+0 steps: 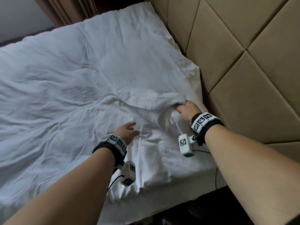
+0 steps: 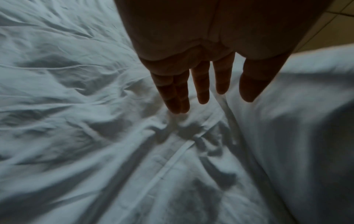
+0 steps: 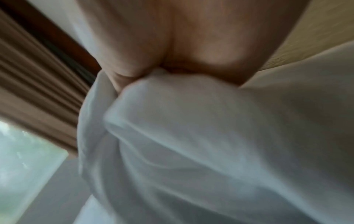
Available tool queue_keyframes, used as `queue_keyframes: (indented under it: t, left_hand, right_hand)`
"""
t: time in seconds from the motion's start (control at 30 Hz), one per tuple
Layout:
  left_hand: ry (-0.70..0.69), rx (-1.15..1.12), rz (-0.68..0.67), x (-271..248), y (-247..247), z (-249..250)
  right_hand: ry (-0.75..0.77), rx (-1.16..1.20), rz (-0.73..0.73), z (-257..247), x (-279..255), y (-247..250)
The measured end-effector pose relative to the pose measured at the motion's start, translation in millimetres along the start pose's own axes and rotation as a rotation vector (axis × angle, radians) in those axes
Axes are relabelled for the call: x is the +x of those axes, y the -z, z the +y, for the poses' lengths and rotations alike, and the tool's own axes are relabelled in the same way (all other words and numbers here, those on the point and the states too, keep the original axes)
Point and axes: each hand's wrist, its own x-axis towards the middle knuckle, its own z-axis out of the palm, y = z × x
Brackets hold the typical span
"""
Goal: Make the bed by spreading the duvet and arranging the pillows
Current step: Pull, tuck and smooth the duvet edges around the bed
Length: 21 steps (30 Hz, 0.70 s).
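A white, wrinkled duvet (image 1: 68,88) covers most of the bed. My right hand (image 1: 185,109) grips a bunched fold of the duvet (image 3: 172,121) near the bed's head end, close to the padded headboard; its fingers are buried in the cloth. My left hand (image 1: 129,129) hovers flat over the duvet (image 2: 95,136) with straight, slightly spread fingers (image 2: 201,84), holding nothing. No pillows are in view.
A tan padded headboard (image 1: 243,54) with diamond panels runs along the right. Brown curtains (image 1: 68,8) hang at the far end by a window (image 3: 23,159). The bed's near edge (image 1: 162,207) drops to a dark floor.
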Motion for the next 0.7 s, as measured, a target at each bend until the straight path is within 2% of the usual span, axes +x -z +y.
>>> queue_keyframes:
  t: [0.07, 0.17, 0.27, 0.37, 0.5, 0.7]
  left_hand:
    - [-0.020, 0.018, 0.056, 0.3, -1.7, 5.4]
    - [-0.031, 0.025, 0.140, 2.1, 3.9, 7.1]
    - [0.007, -0.007, 0.159, 3.0, 11.2, -6.1]
    - [0.076, 0.068, 0.183, -1.9, 15.6, -31.1]
    - [0.226, 0.264, 0.180, -2.2, 11.5, -82.8]
    - [0.531, 0.464, 0.223, 5.2, 3.7, -164.2]
  right_hand:
    - [-0.010, 0.207, 0.057, -29.3, 8.9, 29.9]
    - [-0.008, 0.160, 0.166, -68.4, 40.4, 71.5]
    - [-0.126, 0.097, 0.238, -71.2, 66.0, 79.2]
    - [-0.228, 0.071, 0.165, -23.8, 75.9, 57.0]
    - [-0.340, 0.052, 0.106, 57.9, 50.0, 14.3]
    - [-0.377, 0.006, 0.157, 153.5, 30.2, -22.6]
